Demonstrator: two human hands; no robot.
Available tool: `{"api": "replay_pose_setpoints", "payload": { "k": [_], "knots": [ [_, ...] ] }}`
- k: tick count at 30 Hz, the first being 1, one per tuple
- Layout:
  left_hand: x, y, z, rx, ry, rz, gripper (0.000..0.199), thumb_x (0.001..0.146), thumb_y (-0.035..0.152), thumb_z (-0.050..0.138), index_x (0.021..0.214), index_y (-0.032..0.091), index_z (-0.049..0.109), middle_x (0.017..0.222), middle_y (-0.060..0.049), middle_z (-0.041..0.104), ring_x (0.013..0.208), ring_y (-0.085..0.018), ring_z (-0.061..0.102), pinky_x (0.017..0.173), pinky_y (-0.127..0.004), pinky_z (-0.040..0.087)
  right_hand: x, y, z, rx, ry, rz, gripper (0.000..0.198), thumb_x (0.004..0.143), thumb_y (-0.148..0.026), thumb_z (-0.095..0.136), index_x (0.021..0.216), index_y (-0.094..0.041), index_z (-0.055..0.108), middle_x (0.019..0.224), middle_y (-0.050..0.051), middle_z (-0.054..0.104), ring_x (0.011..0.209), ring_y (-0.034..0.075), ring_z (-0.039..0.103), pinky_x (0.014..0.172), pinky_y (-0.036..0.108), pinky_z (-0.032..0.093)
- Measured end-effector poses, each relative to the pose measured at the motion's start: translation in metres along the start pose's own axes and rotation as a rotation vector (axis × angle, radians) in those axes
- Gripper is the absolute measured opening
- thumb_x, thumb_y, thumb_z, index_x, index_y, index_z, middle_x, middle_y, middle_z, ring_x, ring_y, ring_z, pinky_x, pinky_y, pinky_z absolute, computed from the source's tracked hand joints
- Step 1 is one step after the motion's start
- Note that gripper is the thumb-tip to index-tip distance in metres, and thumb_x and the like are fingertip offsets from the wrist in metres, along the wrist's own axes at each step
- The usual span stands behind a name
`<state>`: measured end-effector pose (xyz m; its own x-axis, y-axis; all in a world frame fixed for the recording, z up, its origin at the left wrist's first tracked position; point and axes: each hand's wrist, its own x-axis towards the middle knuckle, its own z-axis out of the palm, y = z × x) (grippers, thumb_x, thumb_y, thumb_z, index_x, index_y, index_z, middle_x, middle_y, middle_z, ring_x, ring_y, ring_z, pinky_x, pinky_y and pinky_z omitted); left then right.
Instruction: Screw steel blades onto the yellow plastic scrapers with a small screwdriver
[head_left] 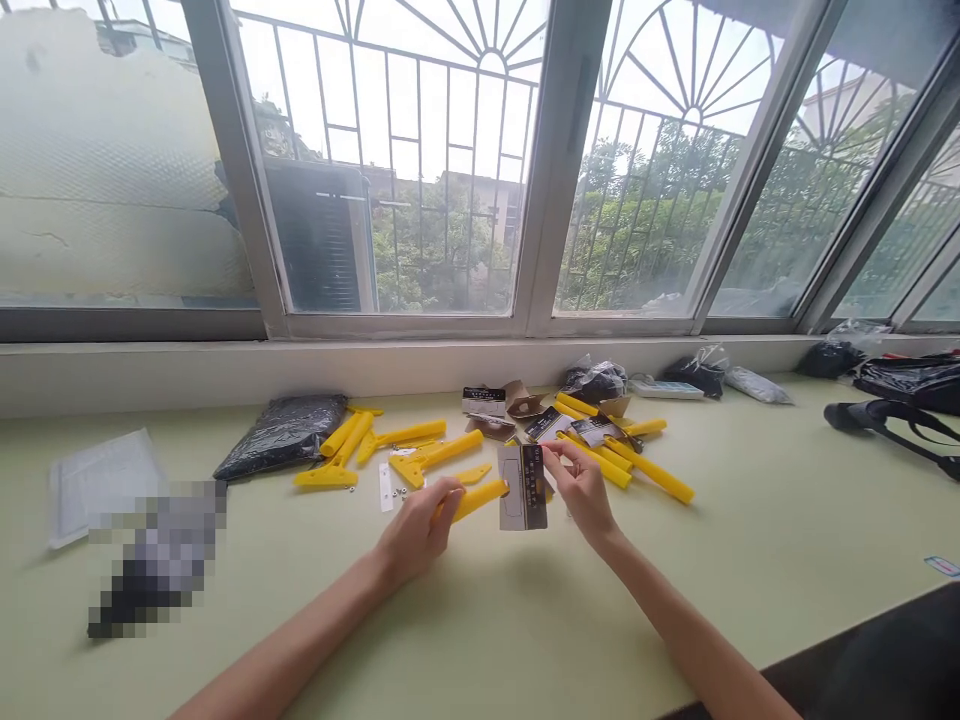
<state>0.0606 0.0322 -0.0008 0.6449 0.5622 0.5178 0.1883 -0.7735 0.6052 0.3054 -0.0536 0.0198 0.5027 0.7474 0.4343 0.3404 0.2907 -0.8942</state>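
Observation:
My left hand (421, 520) is closed around a yellow plastic scraper handle (480, 498), which points right. At the handle's right end stands a black-and-grey printed cardboard card (534, 488). My right hand (581, 490) pinches this card by its upper right edge. Whether the handle's end passes into the card or only touches it, I cannot tell. Just beyond my left hand lie yellow T-shaped scrapers (420, 462), a white strip with holes (385, 487) and small nuts (401, 493). Past my right hand is a pile of yellow handles (652, 470) with cards among them.
A black plastic bag (281, 435) lies at the back left, near a clear plastic tray (105, 485) and a blurred patch. Along the window wall sit bagged dark items (596, 380) and a white box (666, 388). A black strap (892, 425) lies at right.

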Motion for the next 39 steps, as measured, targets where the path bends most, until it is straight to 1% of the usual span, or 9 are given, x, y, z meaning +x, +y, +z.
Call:
{"api": "replay_pose_setpoints", "payload": {
  "k": [5, 9, 12, 17, 19, 22, 31, 35, 39],
  "knots": [
    [0.000, -0.003, 0.001, -0.050, 0.067, -0.039, 0.027, 0.104, 0.036, 0.039, 0.100, 0.019, 0.060, 0.081, -0.002, 0.063, 0.065, -0.013, 0.051, 0.062, -0.025, 0.040, -0.009, 0.000, 0.006, -0.121, -0.011, -0.117, 0.029, 0.082, -0.040, 0.072, 0.100, -0.021, 0.059, 0.080, -0.003, 0.049, 0.053, 0.008, 0.035, 0.047, 0.023, 0.031],
    [0.001, -0.004, 0.001, -0.063, 0.039, -0.027, 0.029, 0.104, 0.037, 0.038, 0.100, 0.019, 0.060, 0.083, -0.003, 0.064, 0.068, -0.013, 0.053, 0.062, -0.025, 0.040, -0.011, -0.002, 0.008, -0.217, -0.063, -0.093, 0.023, 0.082, -0.035, 0.069, 0.097, -0.020, 0.062, 0.079, -0.001, 0.050, 0.056, 0.011, 0.040, 0.049, 0.025, 0.034],
    [-0.001, -0.004, 0.000, -0.032, 0.005, -0.019, 0.027, 0.103, 0.040, 0.041, 0.102, 0.020, 0.059, 0.078, -0.001, 0.063, 0.063, -0.013, 0.051, 0.060, -0.025, 0.041, -0.007, -0.002, 0.003, -0.232, -0.090, -0.082, 0.015, 0.080, -0.033, 0.069, 0.080, -0.019, 0.062, 0.073, 0.000, 0.050, 0.058, 0.012, 0.040, 0.051, 0.026, 0.036],
    [-0.004, -0.001, -0.002, 0.119, -0.031, 0.099, 0.027, 0.099, 0.042, 0.051, 0.116, 0.022, 0.057, 0.084, -0.001, 0.068, 0.061, -0.012, 0.056, 0.062, -0.026, 0.044, -0.002, 0.000, -0.010, -0.038, -0.476, 0.110, 0.025, 0.078, -0.041, 0.070, 0.078, -0.016, 0.070, 0.068, 0.001, 0.057, 0.058, 0.012, 0.046, 0.051, 0.024, 0.036],
    [-0.004, 0.000, -0.003, 0.174, -0.045, 0.185, 0.033, 0.097, 0.042, 0.054, 0.124, 0.023, 0.054, 0.088, -0.002, 0.070, 0.060, -0.012, 0.058, 0.062, -0.025, 0.045, -0.003, 0.000, -0.012, 0.007, -0.609, 0.164, 0.029, 0.077, -0.044, 0.072, 0.080, -0.015, 0.072, 0.069, 0.001, 0.059, 0.057, 0.012, 0.048, 0.050, 0.024, 0.036],
    [-0.004, 0.001, -0.003, 0.223, -0.049, 0.241, 0.041, 0.095, 0.044, 0.057, 0.130, 0.023, 0.050, 0.093, -0.002, 0.069, 0.056, -0.011, 0.057, 0.060, -0.025, 0.045, -0.006, 0.000, -0.010, 0.059, -0.646, 0.165, 0.034, 0.074, -0.049, 0.077, 0.077, -0.016, 0.071, 0.075, 0.002, 0.062, 0.062, 0.014, 0.053, 0.053, 0.024, 0.040],
    [0.001, 0.023, -0.002, 0.126, -0.108, 0.014, 0.092, 0.087, 0.052, 0.068, 0.160, 0.029, 0.017, 0.095, -0.002, 0.070, 0.074, -0.018, 0.064, 0.074, -0.032, 0.053, -0.011, -0.009, -0.007, 0.060, -0.697, 0.091, 0.047, 0.083, -0.060, 0.071, 0.068, -0.016, 0.059, 0.063, -0.001, 0.050, 0.058, 0.011, 0.041, 0.052, 0.024, 0.030],
    [0.013, 0.042, -0.002, -0.108, -0.221, -0.009, 0.065, 0.088, 0.047, 0.069, 0.146, 0.029, 0.046, 0.119, -0.008, 0.069, 0.100, -0.023, 0.066, 0.091, -0.037, 0.053, -0.007, -0.010, -0.013, 0.075, -0.687, 0.065, 0.049, 0.081, -0.060, 0.072, 0.065, -0.017, 0.054, 0.061, -0.003, 0.042, 0.058, 0.010, 0.036, 0.052, 0.024, 0.027],
    [0.020, 0.038, -0.009, -0.186, -0.223, -0.085, 0.028, 0.095, 0.044, 0.059, 0.112, 0.023, 0.068, 0.107, -0.005, 0.073, 0.091, -0.020, 0.067, 0.087, -0.035, 0.055, 0.003, -0.008, -0.028, 0.091, -0.595, 0.071, 0.049, 0.080, -0.062, 0.072, 0.064, -0.017, 0.059, 0.061, -0.002, 0.050, 0.057, 0.011, 0.040, 0.053, 0.025, 0.030]
  ]
}}
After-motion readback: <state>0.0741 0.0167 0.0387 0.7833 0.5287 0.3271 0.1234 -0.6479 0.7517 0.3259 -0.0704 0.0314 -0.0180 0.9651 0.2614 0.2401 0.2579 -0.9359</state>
